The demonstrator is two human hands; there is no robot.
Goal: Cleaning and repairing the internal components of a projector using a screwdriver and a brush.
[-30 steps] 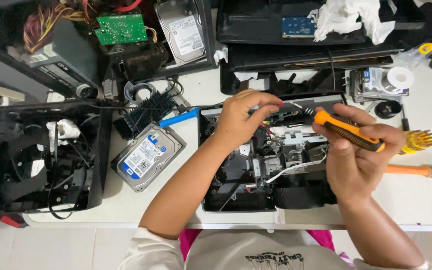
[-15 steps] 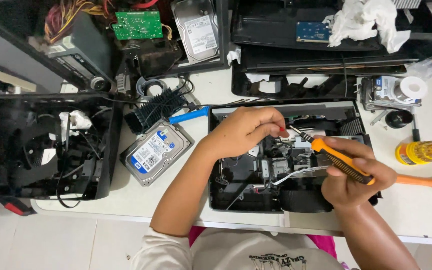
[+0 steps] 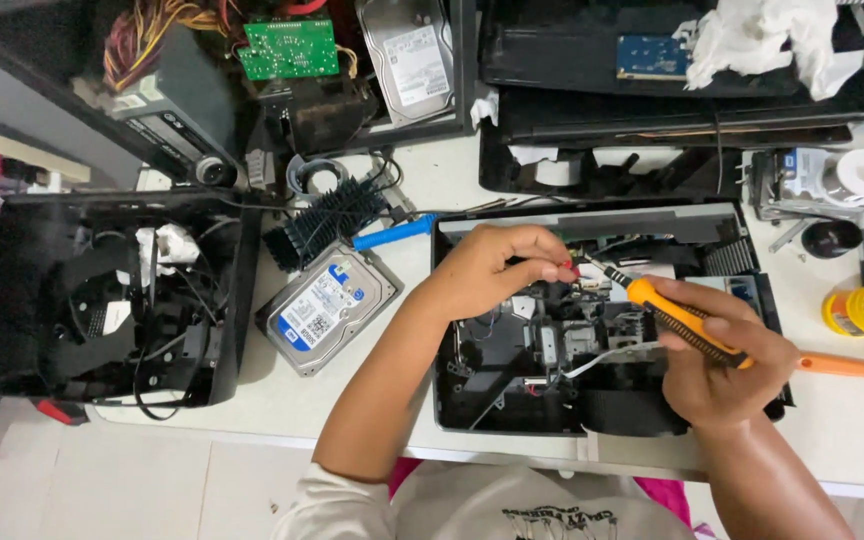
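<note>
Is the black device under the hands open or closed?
Open. The black device has no top cover; wires and inner parts lie exposed where the left hand and screwdriver work.

A right hand (image 3: 727,365) grips an orange-handled screwdriver (image 3: 677,318), its tip meeting the left hand's (image 3: 497,270) pinched fingertips (image 3: 564,268) above an opened black device (image 3: 592,330).

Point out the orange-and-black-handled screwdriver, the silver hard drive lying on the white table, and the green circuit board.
orange-and-black-handled screwdriver (image 3: 674,317), head view, on the handle above the right hand.
silver hard drive (image 3: 327,308), head view, on its labelled top face.
green circuit board (image 3: 288,47), head view, on the board's middle.
</note>
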